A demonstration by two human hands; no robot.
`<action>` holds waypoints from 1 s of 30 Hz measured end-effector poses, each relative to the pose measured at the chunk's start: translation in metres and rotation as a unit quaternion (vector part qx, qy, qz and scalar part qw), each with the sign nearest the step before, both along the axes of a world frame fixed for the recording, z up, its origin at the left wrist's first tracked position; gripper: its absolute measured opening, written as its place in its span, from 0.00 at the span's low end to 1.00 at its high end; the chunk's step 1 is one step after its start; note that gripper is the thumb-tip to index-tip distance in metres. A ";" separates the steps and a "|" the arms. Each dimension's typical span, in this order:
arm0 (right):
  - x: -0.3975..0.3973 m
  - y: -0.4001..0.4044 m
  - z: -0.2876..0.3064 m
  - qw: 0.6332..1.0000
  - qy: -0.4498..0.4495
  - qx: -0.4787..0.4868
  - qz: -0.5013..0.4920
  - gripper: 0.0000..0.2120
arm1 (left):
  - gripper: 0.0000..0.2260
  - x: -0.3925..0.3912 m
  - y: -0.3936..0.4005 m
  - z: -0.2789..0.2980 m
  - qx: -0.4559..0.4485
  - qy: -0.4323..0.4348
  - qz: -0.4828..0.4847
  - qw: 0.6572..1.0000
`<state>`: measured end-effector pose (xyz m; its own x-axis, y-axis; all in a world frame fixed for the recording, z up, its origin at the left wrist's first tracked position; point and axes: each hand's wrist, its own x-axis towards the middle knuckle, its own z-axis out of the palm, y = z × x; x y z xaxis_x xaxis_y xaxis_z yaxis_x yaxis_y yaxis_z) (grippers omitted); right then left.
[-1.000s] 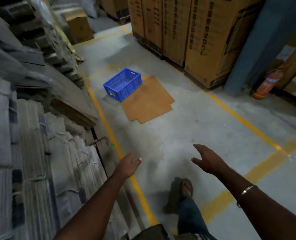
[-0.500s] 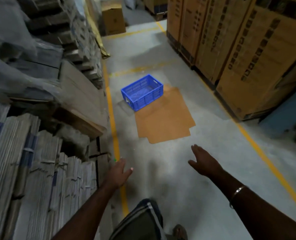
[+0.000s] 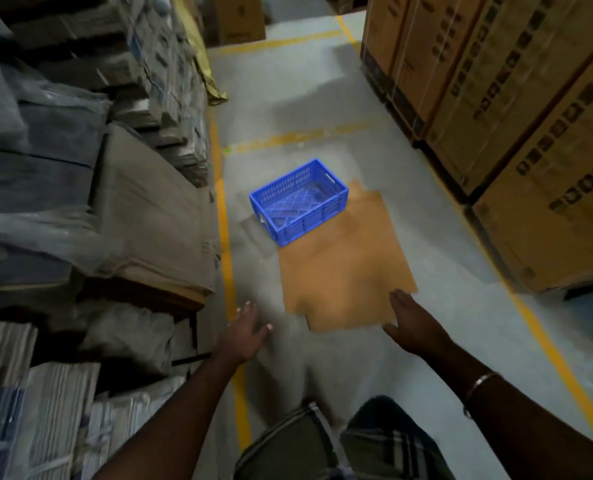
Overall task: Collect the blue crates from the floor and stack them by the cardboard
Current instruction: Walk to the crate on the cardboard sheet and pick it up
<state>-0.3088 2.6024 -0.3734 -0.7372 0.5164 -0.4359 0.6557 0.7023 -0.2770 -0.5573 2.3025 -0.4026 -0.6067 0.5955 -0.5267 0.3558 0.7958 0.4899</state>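
Observation:
One empty blue crate (image 3: 300, 200) stands upright on the grey floor, its right part resting on the far left corner of a flat brown cardboard sheet (image 3: 347, 265). My left hand (image 3: 246, 332) reaches forward over the floor near the yellow line, fingers straight and holding nothing. My right hand (image 3: 414, 320) is stretched out above the sheet's near right corner, also empty with relaxed fingers. Both hands are well short of the crate.
Stacks of flattened, dusty cardboard and bundled sheets (image 3: 80, 220) line the left side. Tall brown cartons (image 3: 517, 133) on pallets line the right. A yellow floor line (image 3: 227, 265) runs along the aisle. A single carton (image 3: 239, 19) stands at the far end.
The view has advanced down the aisle; the crate and cardboard sheet are nearer and more central. Both hands stay stretched forward and empty, the right one now over the sheet's near corner.

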 end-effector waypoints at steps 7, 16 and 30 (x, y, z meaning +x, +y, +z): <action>-0.114 0.122 -0.021 1.000 -0.017 -0.010 0.009 0.37 | 0.33 -0.101 0.113 -0.017 -0.004 0.003 0.026 1.000; -0.289 0.274 -0.042 0.993 -0.054 -0.019 0.103 0.38 | 0.33 -0.210 0.225 -0.016 -0.014 -0.014 0.101 0.995; -0.496 0.374 -0.150 0.974 -0.140 -0.042 0.175 0.37 | 0.31 -0.378 0.362 -0.117 -0.092 -0.118 0.060 0.987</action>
